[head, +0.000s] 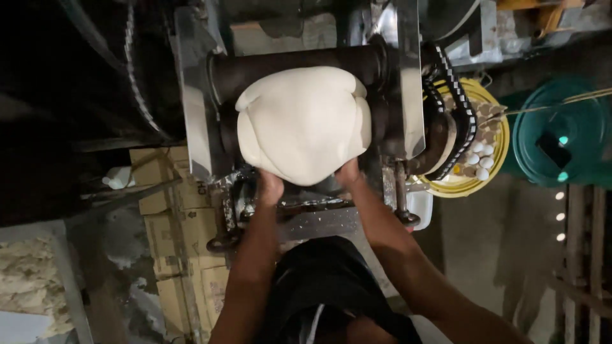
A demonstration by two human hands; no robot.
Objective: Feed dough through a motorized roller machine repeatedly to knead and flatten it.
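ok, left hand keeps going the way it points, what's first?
The dough mass: the left hand already presses its lower edge. Beyond it lies the dark roller of the machine, though depth is unclear.

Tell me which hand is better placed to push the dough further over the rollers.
Neither clearly: left hand and right hand both press under the near edge of the dough, which lies on the dark roller. The right sits slightly further forward, so perhaps right.

The room is dim, its left side nearly black. Flattened cardboard (pixel 169 223) lies on the grey floor (pixel 484 242) at the lower left. At right a yellow basin (pixel 492 167) holds white eggs (pixel 481 162), just beside a green drum (pixel 561 130). A row of small lights (pixel 560 216) glows by wooden slats (pixel 583 255) at the right edge.
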